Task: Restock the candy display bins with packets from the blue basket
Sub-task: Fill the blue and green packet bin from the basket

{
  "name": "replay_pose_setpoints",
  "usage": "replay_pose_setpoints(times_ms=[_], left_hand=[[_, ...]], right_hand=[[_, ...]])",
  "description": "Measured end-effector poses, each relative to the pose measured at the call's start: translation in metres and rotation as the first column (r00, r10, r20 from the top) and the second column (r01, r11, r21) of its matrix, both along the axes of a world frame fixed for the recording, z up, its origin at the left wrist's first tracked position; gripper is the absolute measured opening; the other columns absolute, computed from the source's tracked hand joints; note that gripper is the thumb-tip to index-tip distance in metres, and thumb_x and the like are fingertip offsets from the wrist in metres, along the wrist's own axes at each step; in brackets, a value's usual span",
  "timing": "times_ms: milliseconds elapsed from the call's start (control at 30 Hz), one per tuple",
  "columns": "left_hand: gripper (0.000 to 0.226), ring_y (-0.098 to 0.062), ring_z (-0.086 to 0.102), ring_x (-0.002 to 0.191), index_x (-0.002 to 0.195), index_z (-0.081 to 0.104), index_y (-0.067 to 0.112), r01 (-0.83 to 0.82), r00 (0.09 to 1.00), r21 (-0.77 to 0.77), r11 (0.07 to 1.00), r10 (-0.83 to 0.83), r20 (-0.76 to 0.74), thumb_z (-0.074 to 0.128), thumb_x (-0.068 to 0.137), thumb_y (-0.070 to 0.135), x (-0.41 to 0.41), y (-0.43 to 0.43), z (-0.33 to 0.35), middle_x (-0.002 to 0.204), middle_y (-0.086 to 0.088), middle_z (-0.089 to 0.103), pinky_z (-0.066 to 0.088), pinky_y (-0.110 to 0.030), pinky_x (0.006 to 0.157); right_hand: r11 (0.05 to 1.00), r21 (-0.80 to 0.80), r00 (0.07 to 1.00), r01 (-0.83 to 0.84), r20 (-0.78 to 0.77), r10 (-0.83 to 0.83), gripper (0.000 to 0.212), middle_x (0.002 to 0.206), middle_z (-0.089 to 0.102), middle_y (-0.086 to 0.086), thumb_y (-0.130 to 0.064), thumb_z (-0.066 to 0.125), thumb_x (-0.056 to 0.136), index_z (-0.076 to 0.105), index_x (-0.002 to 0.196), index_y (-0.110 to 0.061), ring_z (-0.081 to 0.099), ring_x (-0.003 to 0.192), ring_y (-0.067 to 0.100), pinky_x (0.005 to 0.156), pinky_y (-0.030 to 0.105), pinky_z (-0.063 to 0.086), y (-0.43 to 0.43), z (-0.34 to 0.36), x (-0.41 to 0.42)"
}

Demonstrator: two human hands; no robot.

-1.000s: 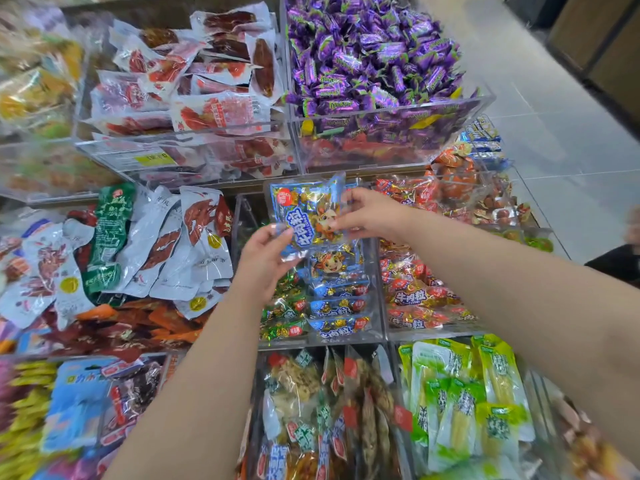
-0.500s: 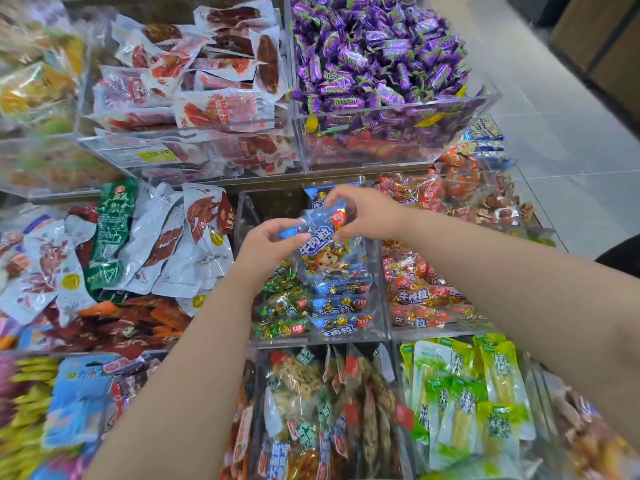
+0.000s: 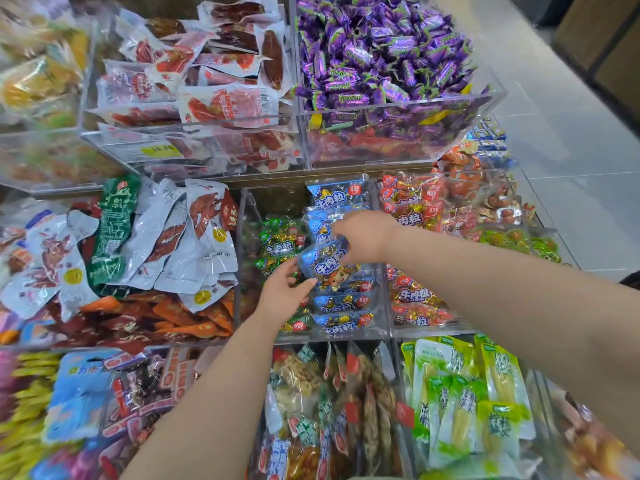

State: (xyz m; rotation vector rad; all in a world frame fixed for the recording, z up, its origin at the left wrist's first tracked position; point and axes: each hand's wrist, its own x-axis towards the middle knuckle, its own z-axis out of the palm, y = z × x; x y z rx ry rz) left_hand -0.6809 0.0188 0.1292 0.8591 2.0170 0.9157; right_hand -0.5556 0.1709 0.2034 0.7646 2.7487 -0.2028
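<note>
a: so, holding what?
b: holding one blue packet (image 3: 325, 261), with both hands. pinched at its upper right corner by the right hand (image 3: 367, 237), fingers curled over the edge. gripped at its lower left corner by the left hand (image 3: 282, 296), between thumb and fingers.
a: and where, against the clear middle bin (image 3: 246, 237)?
b: just above the bin's right half, tilted, hovering over or touching the stacked blue packets (image 3: 341, 303) inside. hard to tell which.
a: inside the bin otherwise?
b: green packets (image 3: 280, 237) along its left half, and an upright blue packet (image 3: 337, 194) at its back.
a: around the bin?
b: right of it, red packets (image 3: 412, 209) in a neighbouring bin. left of it, white pouches (image 3: 180, 244) with a green pouch (image 3: 114, 230) among them. behind and above it, purple candies (image 3: 381, 53) heaped in a higher bin, with clear-wrapped red sausages (image 3: 214, 98) left of those. in front of it, mixed snack bags (image 3: 311, 393), and further right of those, yellow-green pouches (image 3: 464, 393).
a: beyond the bin to the far right?
b: grey floor tiles (image 3: 571, 168).
</note>
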Motion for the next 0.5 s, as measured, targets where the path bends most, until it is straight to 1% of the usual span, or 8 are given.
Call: replay_pose_setpoints(times_ms=[67,100,167,233,333,367,433,500], left_hand=[[0.05,-0.014,0.051,0.118,0.134,0.049,0.014,0.061,0.997,0.004,0.998,-0.061,-0.045,0.064,0.089,0.033,0.003,0.01,-0.001,0.12,0.013,0.054,0.039,-0.023,0.088],[0.05,-0.014,0.05,0.12,0.133,0.05,0.011,0.096,0.993,-0.001,0.995,-0.095,-0.068,0.062,0.09,0.033,0.005,0.015,-0.001,0.124,0.009,0.055,0.038,-0.024,0.092],[0.053,-0.01,0.049,0.12,0.137,0.046,0.012,0.14,0.989,0.006,0.99,-0.14,-0.044,0.062,0.091,0.031,0.008,0.023,-0.001,0.128,0.008,0.054,0.037,-0.024,0.095],[0.054,-0.006,0.05,0.117,0.138,0.044,0.016,0.122,0.992,0.053,0.991,-0.123,0.023,0.066,0.089,0.026,0.009,0.029,-0.001,0.129,0.011,0.053,0.038,-0.021,0.092],[0.056,-0.001,0.048,0.105,0.135,0.045,0.013,0.012,0.999,0.088,0.996,-0.016,0.038,0.07,0.086,0.021,0.01,0.038,-0.002,0.122,0.011,0.049,0.037,-0.016,0.09],[0.052,-0.001,0.051,0.101,0.132,0.047,0.012,-0.017,0.998,0.112,0.994,0.011,0.055,0.07,0.085,0.017,0.011,0.041,-0.002,0.119,0.01,0.051,0.039,-0.013,0.088],[0.039,0.001,0.057,0.093,0.12,0.05,0.014,-0.063,0.993,0.166,0.984,0.046,0.106,0.068,0.086,0.01,0.012,0.047,-0.003,0.11,0.009,0.058,0.042,-0.005,0.078],[0.03,0.006,0.057,0.088,0.109,0.049,0.017,-0.049,0.996,0.178,0.983,0.034,0.086,0.067,0.086,0.009,0.012,0.05,-0.005,0.101,0.012,0.06,0.042,-0.004,0.07]], right_hand=[[0.999,0.007,0.999,0.032,0.008,-0.032,0.046,0.118,0.052,0.005,-0.054,0.058,0.083,0.057,0.114,-0.021,0.044,0.115,0.026,0.078,0.037,0.04,0.002,-0.001,0.0],[0.998,0.039,0.999,0.041,0.031,-0.042,0.048,0.124,0.048,0.006,-0.058,0.056,0.083,0.06,0.113,-0.021,0.037,0.121,0.027,0.089,0.041,0.038,0.003,-0.002,0.001],[0.992,0.105,0.993,0.067,0.093,-0.077,0.051,0.139,0.033,0.008,-0.063,0.054,0.081,0.064,0.111,-0.023,0.023,0.131,0.031,0.107,0.051,0.023,0.005,-0.005,0.004],[0.987,0.124,0.981,0.101,0.153,-0.12,0.054,0.148,0.022,0.009,-0.065,0.051,0.082,0.063,0.113,-0.023,0.015,0.136,0.032,0.109,0.056,0.012,0.009,-0.007,0.006],[0.987,0.08,0.977,0.143,0.15,-0.154,0.061,0.149,0.021,0.009,-0.064,0.052,0.082,0.056,0.124,-0.019,0.015,0.137,0.032,0.109,0.059,0.01,0.015,-0.011,0.006],[0.986,0.077,0.979,0.149,0.128,-0.158,0.065,0.148,0.022,0.009,-0.063,0.054,0.081,0.051,0.127,-0.017,0.017,0.137,0.032,0.109,0.06,0.011,0.016,-0.013,0.005],[0.981,0.083,0.982,0.173,0.062,-0.178,0.077,0.145,0.027,0.01,-0.063,0.06,0.077,0.039,0.133,-0.015,0.022,0.135,0.031,0.109,0.061,0.013,0.017,-0.017,0.004],[0.981,0.088,0.983,0.171,0.046,-0.176,0.091,0.143,0.026,0.011,-0.063,0.067,0.07,0.024,0.138,-0.02,0.022,0.135,0.032,0.108,0.065,0.011,0.016,-0.022,0.005]])
